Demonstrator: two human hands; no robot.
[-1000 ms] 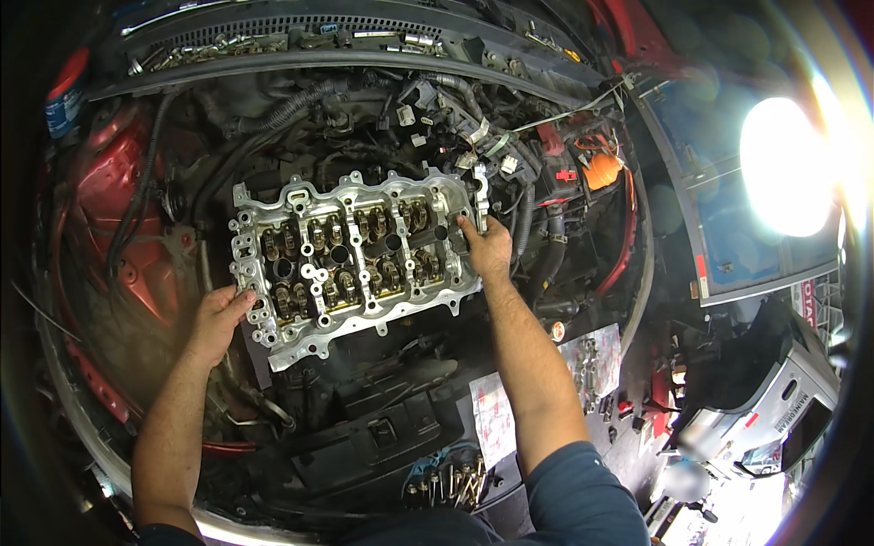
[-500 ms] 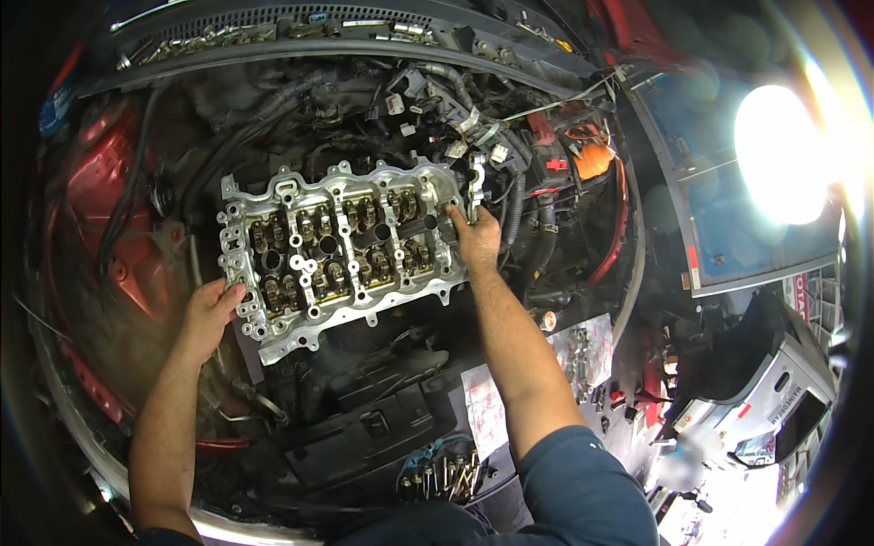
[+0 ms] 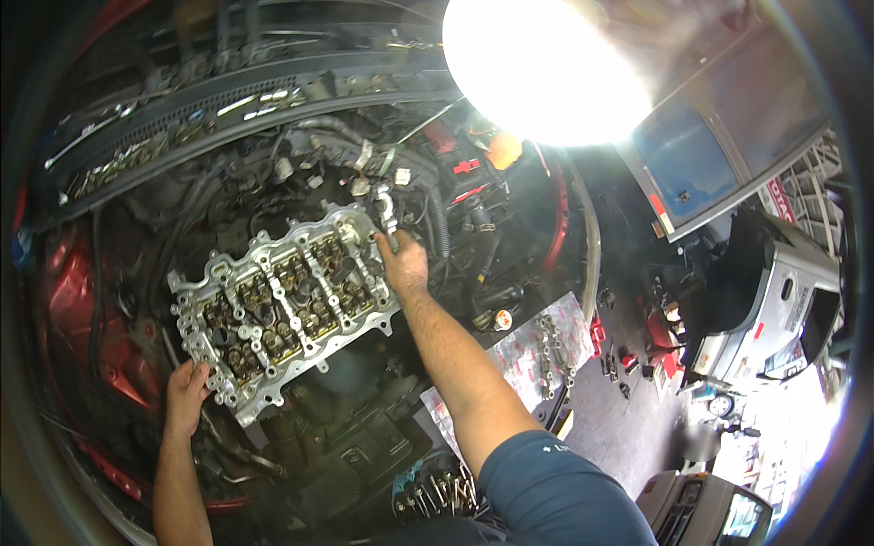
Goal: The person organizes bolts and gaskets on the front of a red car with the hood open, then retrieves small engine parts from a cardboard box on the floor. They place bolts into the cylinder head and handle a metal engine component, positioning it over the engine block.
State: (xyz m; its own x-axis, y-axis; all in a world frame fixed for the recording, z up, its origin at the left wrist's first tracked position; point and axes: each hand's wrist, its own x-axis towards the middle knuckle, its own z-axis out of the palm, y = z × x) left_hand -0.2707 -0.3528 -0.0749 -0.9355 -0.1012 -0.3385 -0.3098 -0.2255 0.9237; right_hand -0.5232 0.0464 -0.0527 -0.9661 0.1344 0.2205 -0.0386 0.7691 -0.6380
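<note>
A silver aluminium cylinder head (image 3: 287, 309) with rows of valve springs lies tilted inside the open engine bay of a red car. My left hand (image 3: 187, 396) grips its lower left end. At the opposite, upper right end, my right hand (image 3: 403, 268) holds the edge, next to a metal bracket (image 3: 388, 214). Both forearms reach in from the bottom of the head view.
Hoses, wiring and an orange cap (image 3: 503, 150) crowd the bay behind the head. Several bolts and small parts lie on printed paper (image 3: 537, 350) on the right fender. Loose sockets (image 3: 437, 496) sit near my body. A bright lamp (image 3: 537, 64) glares above. A silver car (image 3: 774, 309) stands at right.
The cylinder head with both hands on it has shifted right and tilted more in view as my head turned. The lamp now sits at top centre.
</note>
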